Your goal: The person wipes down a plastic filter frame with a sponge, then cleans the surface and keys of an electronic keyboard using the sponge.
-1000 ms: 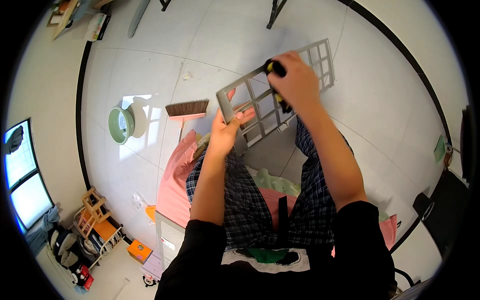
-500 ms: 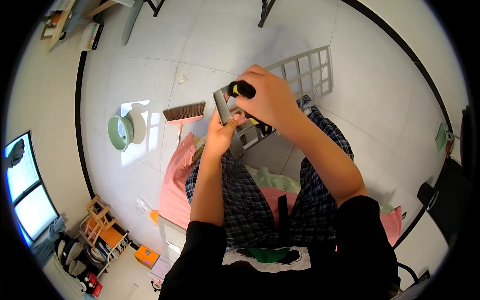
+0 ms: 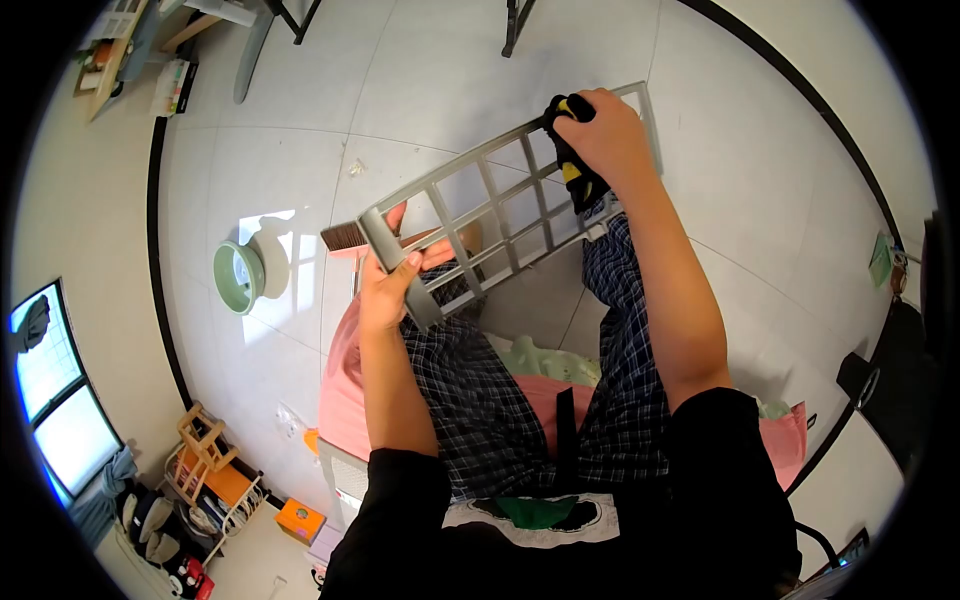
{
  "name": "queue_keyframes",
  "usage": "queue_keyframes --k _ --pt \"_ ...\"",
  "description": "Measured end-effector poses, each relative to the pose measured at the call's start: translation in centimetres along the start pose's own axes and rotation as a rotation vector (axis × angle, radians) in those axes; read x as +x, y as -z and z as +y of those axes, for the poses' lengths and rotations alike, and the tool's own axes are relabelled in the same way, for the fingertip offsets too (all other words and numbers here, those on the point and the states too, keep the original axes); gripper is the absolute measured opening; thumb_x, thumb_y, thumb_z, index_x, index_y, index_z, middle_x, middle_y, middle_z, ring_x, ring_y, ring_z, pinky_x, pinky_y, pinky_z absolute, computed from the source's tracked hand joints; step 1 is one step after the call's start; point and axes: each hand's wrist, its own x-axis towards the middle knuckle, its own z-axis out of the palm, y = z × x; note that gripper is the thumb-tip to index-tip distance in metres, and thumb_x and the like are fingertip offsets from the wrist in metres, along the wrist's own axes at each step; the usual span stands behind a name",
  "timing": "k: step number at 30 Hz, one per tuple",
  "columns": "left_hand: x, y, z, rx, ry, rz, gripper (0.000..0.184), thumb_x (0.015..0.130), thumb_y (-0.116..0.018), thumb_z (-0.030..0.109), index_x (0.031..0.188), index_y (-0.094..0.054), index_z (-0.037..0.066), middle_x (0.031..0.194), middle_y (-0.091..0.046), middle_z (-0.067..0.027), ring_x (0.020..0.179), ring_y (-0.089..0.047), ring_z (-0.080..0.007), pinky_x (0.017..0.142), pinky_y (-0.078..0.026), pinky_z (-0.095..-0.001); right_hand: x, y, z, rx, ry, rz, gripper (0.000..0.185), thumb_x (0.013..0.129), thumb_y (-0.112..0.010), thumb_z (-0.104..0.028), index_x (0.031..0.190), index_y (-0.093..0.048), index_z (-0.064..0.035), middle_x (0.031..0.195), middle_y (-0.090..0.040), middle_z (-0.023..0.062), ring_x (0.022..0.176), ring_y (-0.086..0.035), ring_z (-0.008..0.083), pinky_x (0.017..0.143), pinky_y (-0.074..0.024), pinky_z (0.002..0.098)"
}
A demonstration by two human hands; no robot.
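A grey grid frame with rectangular openings is held tilted above my lap, its right end higher and farther away. My left hand grips its near left end, thumb on top and fingers showing through the openings. My right hand is closed round a black and yellow cloth, which lies against the frame toward its right end. Part of the frame's right side is hidden behind the cloth and hand.
A broom lies left of the frame, partly covered by it. Farther left on the floor stands a green basin. Pink fabric surrounds my seat. An orange box is at the lower left, black metal legs at the top.
My right hand and the cloth went left along the frame, then back to its right part. The frame has shifted left with my left hand and now overlaps the broom.
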Motion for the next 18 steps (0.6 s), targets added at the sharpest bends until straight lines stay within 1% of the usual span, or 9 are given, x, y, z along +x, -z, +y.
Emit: queue_keyframes --k 2,3,5,8,9,12,14,15,18 --pt "-0.4 0.8 0.7 -0.032 -0.050 0.018 0.069 0.087 -0.060 0.002 0.145 -0.023 -0.002 0.116 -0.057 -0.0302 0.103 -0.061 -0.0462 0.091 -0.051 -0.0550 0.7 0.0 1.3 -0.119 -0.016 0.093 0.036 0.074 -0.062 -0.030 0.101 -0.068 -0.0061 0.105 -0.063 0.0089 0.093 -0.063 0.0316 0.082 -0.0509 0.0387" --pt "-0.8 1.4 1.2 -0.010 -0.017 0.097 0.070 0.085 -0.065 0.005 0.144 -0.028 0.000 0.116 -0.057 -0.0305 0.102 -0.061 -0.0473 0.088 -0.052 -0.0551 1.2 0.3 2.2 -0.119 -0.019 0.095 0.036 0.074 -0.062 -0.030 0.101 -0.068 -0.0061 0.105 -0.063 0.0089 0.093 -0.063 0.0316 0.082 -0.0509 0.0387" --pt "-1.7 1.6 1.5 -0.075 -0.044 0.150 0.074 0.081 -0.069 0.008 0.144 -0.031 0.002 0.117 -0.057 -0.0306 0.100 -0.062 -0.0474 0.084 -0.054 -0.0542 1.9 0.9 3.5 -0.139 -0.087 0.170 0.037 0.074 -0.063 -0.030 0.102 -0.068 -0.0074 0.106 -0.063 0.0087 0.094 -0.063 0.0313 0.081 -0.0513 0.0395" --pt "-2.6 3.2 2.2 -0.092 -0.029 0.180 0.076 0.078 -0.072 0.009 0.143 -0.033 0.004 0.117 -0.057 -0.0328 0.099 -0.063 -0.0474 0.082 -0.055 -0.0533 2.2 2.0 4.3 -0.196 -0.165 0.181 0.037 0.075 -0.063 -0.032 0.104 -0.068 -0.0093 0.107 -0.063 0.0085 0.093 -0.064 0.0309 0.079 -0.0516 0.0396" --pt "-2.8 3.4 2.7 -0.061 -0.055 0.200 0.076 0.076 -0.073 0.009 0.142 -0.035 0.004 0.116 -0.056 -0.0350 0.097 -0.064 -0.0470 0.080 -0.056 -0.0525 2.3 2.2 4.9 -0.217 -0.189 0.207 0.037 0.076 -0.063 -0.033 0.104 -0.068 -0.0098 0.107 -0.063 0.0083 0.093 -0.064 0.0306 0.079 -0.0516 0.0394" --pt "-3.2 4.3 3.2 -0.082 -0.068 0.166 0.074 0.076 -0.073 0.007 0.140 -0.037 0.003 0.108 -0.060 -0.0357 0.093 -0.066 -0.0456 0.079 -0.056 -0.0532 2.6 2.9 5.7 -0.220 -0.223 0.230 0.035 0.076 -0.063 -0.033 0.102 -0.068 -0.0098 0.106 -0.063 0.0082 0.092 -0.064 0.0306 0.079 -0.0518 0.0397" --pt "-3.2 4.6 3.1 -0.084 -0.067 0.174 0.073 0.076 -0.073 0.007 0.140 -0.037 0.003 0.108 -0.060 -0.0357 0.093 -0.065 -0.0455 0.079 -0.056 -0.0534 2.7 2.9 5.5 -0.239 -0.252 0.220 0.035 0.076 -0.063 -0.033 0.101 -0.068 -0.0100 0.105 -0.063 0.0084 0.092 -0.064 0.0305 0.078 -0.0518 0.0398" --pt "-3.4 4.9 3.0 -0.085 -0.065 0.183 0.073 0.076 -0.073 0.007 0.140 -0.038 0.004 0.108 -0.060 -0.0357 0.093 -0.065 -0.0453 0.080 -0.056 -0.0536 2.5 2.7 5.5 -0.238 -0.252 0.215 0.035 0.076 -0.063 -0.033 0.101 -0.068 -0.0100 0.105 -0.063 0.0084 0.092 -0.064 0.0305 0.078 -0.0518 0.0398" --pt "-3.3 5.5 2.5 -0.104 -0.059 0.145 0.072 0.078 -0.072 0.007 0.140 -0.037 0.004 0.112 -0.058 -0.0344 0.097 -0.064 -0.0447 0.081 -0.056 -0.0521 2.2 1.7 5.2 -0.146 -0.084 0.249 0.035 0.076 -0.063 -0.033 0.100 -0.068 -0.0089 0.105 -0.063 0.0084 0.092 -0.064 0.0299 0.079 -0.0516 0.0393"
